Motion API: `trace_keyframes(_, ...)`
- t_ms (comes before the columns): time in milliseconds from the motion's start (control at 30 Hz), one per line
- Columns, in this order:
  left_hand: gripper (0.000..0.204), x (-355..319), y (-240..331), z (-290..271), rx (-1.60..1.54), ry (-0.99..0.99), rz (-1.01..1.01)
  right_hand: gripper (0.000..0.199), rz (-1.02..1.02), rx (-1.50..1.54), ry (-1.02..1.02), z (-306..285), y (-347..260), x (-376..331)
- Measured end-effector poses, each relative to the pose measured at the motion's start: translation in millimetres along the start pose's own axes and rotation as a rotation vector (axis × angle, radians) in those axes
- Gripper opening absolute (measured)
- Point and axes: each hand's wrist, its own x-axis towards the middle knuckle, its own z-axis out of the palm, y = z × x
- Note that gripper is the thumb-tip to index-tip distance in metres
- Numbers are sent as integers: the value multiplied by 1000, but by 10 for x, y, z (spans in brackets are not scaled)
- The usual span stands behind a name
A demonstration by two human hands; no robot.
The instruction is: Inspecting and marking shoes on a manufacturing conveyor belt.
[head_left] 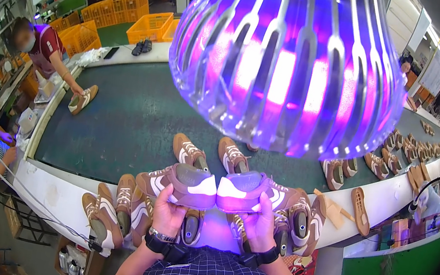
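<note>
Head view: both hands, left point(167, 212) and right point(260, 222), each clasp one brown sneaker, left shoe point(177, 183) and right shoe point(257, 192), heel to heel above the desk point(54, 193). They look light, flexible; grip mid-sole. Beyond, more shoes point(212, 153) ride the green belt point(120, 123) under a violet lamp point(292, 63).

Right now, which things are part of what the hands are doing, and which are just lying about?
In hand:
left hand holding left shoe
right hand holding right shoe
purple lamp lighting them

Lying about:
shoes on belt
yellow crates
loose insole
</note>
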Motion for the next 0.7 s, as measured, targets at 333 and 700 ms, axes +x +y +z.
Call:
trace_keyframes(333, 34, -114, 63, 102, 85, -41, 101, 39, -21, -89, 56, -74, -16, 17)
trace_keyframes(700, 42, -104, 164, -89, 19, -98, -77, 43, 42, -117, -29, -312, -196, 3)
